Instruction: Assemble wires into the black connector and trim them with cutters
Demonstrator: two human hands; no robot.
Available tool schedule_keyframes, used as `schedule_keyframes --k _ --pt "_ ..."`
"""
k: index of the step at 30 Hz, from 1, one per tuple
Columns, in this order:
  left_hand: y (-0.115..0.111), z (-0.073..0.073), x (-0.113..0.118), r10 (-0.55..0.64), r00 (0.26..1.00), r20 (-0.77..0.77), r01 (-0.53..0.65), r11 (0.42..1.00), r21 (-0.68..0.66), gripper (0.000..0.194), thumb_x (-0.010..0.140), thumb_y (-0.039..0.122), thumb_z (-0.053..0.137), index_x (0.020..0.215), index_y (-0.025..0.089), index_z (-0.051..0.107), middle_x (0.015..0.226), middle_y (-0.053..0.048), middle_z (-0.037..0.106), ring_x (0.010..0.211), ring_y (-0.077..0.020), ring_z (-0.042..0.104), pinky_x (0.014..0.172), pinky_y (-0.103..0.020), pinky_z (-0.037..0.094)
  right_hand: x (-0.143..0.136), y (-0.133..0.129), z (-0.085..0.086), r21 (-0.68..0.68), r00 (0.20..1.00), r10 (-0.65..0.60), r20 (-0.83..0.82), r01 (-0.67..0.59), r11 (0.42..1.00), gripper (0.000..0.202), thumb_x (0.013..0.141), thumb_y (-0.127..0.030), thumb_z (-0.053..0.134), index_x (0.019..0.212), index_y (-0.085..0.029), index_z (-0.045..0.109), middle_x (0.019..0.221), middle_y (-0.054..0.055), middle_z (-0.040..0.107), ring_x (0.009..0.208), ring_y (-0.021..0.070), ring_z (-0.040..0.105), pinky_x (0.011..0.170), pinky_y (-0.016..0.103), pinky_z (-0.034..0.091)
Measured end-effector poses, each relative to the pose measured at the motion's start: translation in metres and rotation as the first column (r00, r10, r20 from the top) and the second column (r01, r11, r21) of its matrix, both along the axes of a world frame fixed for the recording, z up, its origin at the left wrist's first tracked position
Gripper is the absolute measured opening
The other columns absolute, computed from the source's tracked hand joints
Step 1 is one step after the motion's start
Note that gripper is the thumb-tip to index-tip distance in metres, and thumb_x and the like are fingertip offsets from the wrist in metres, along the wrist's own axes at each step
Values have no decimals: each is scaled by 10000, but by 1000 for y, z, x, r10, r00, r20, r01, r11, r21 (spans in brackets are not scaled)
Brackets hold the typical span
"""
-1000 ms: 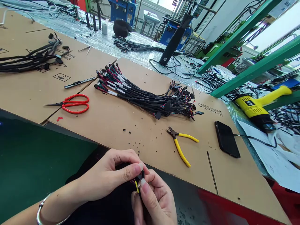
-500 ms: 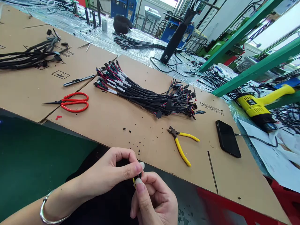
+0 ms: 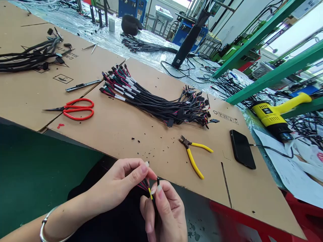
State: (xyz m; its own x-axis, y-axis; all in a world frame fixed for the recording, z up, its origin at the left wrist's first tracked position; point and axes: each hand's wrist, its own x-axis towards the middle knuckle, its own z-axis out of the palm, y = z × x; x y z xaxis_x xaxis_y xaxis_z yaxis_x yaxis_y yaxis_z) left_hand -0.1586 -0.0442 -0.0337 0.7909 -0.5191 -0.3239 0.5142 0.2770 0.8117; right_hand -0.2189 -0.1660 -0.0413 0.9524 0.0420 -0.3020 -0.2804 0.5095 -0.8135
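Hands [image 3: 141,191] now slightly apart, above crumb-strewn cardboard [image 3: 151,141], cluttered workshop behind.

A second ago both thumbs were pressed together over the small black connector; now the left hand [image 3: 121,183] has drawn back a little, its grip on the coloured wires [image 3: 145,184], and the right hand [image 3: 164,215] pinches the yellow wire [image 3: 150,194], the thin black piece [image 3: 158,182] standing clear above its thumb

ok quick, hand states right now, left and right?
Left hand: pinched shut on the wire ends.
Right hand: closed on the same wire ends, thumb near the yellow one.
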Motion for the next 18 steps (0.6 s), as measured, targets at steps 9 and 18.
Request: schedule_keyframes --k 9,18 --pt "7 -3 5 -66 995 70 69 997 -37 268 778 396 637 703 141 600 695 38 577 666 -32 514 640 -105 427 -3 -2 -10 140 995 14 103 -28 990 187 928 -343 459 873 -242 607 420 -79 516 318 -13 252 401 98 239" --pt "9 -1 7 -86 991 106 97 990 -102 212 809 351 610 731 160 660 737 37 579 673 -17 509 647 -86 416 -3 18 11 12 942 -292 -165 298 955 281 697 -422 735 698 -178 596 336 -57 515 287 -15 302 344 97 145"
